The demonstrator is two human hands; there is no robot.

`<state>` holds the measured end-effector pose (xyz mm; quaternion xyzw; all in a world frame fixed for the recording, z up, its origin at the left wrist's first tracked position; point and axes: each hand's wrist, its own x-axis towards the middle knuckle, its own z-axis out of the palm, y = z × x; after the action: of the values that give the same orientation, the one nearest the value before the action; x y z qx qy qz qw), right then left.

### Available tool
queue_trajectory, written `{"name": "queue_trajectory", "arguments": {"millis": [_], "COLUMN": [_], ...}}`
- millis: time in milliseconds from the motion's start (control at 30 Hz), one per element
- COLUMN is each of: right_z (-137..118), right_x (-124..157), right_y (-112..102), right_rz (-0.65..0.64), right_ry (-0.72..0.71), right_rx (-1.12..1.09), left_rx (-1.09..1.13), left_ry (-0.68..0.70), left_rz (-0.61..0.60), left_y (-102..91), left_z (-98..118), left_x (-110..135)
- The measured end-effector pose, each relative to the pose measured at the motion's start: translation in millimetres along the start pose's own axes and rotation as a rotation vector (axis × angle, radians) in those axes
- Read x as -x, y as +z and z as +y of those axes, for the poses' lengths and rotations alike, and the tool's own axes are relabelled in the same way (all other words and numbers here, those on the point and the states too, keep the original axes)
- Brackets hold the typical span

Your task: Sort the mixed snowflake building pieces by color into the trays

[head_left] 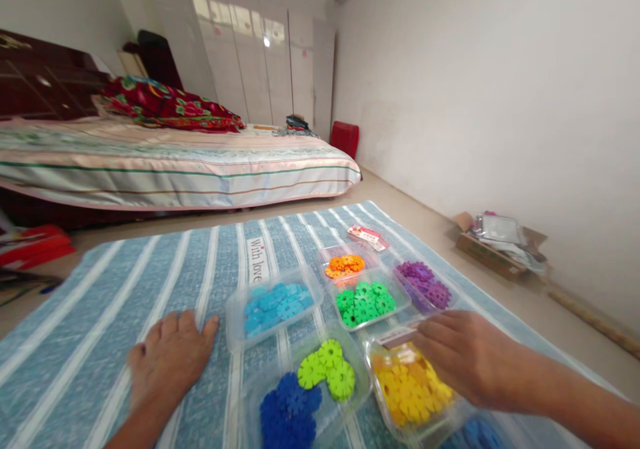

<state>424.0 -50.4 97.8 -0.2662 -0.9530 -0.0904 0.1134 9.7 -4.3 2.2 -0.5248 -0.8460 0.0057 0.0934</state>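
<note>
One clear tub of yellow pieces, partly under the curled right hand, grip hidden from me; left hand flat, empty, fingers spread on striped cloth; light fingertips would serve, tub level

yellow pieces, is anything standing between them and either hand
For the left hand, yes: the clear box with dark blue pieces and lime green pieces stands between it and the yellow pieces. The right hand is already at their container; glare hides whether clear plastic covers them.
</note>
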Motion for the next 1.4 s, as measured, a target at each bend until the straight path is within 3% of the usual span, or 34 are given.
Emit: {"name": "queue_trajectory", "arguments": {"millis": [167,267,367,433,567,633,767,867,1100,1233,1333,1400], "right_z": [50,81,88,76,36,20,7,9,19,6,-7,-11], "right_x": [-33,-71,-111,-134,-172,-190,-216,-224,-217,-207,-202,-201], "right_y": [-8,-2,15,30,63,77,93,94,87,91,95,94], "right_rz": [0.152,0.077,-0.062,-0.095,-0.096,-0.156,-0.366,-0.414,-0.353,-0.29,-0.176,-0.072], "right_ry": [0.125,0.362,0.547,0.483,0.048,-0.062,-0.091,-0.102,-0.091,-0.197,-0.287,-0.264], "right_rx": [0.256,0.407,0.397,0.272,-0.05,-0.131,-0.19,-0.228,-0.396,-0.178,0.023,0.089], "left_rx": [0.007,0.01,0.014,0.024,0.032,0.033,0.027,0.021,0.023,0.028,0.03,0.029], "left_ry": [0.016,0.02,0.014,0.019,0.008,-0.001,0.0,0.016,0.01,-0.004,-0.005,-0.005], "left_rz": [0.024,0.048,0.055,0.061,0.053,0.055,0.066,0.084,0.08,0.059,0.058,0.057], "left_y": [-0.5,1.8,4.3,5.1,4.7,4.4,6.7,9.9,7.4,6.3,7.6,8.1], "left_z": [0,-2,-3,-3,-3,-2,-3,-4,-2,-3,-3,-3], "left_x": [4,5,6,6,8,8,9,9,10,9,8,8]}}
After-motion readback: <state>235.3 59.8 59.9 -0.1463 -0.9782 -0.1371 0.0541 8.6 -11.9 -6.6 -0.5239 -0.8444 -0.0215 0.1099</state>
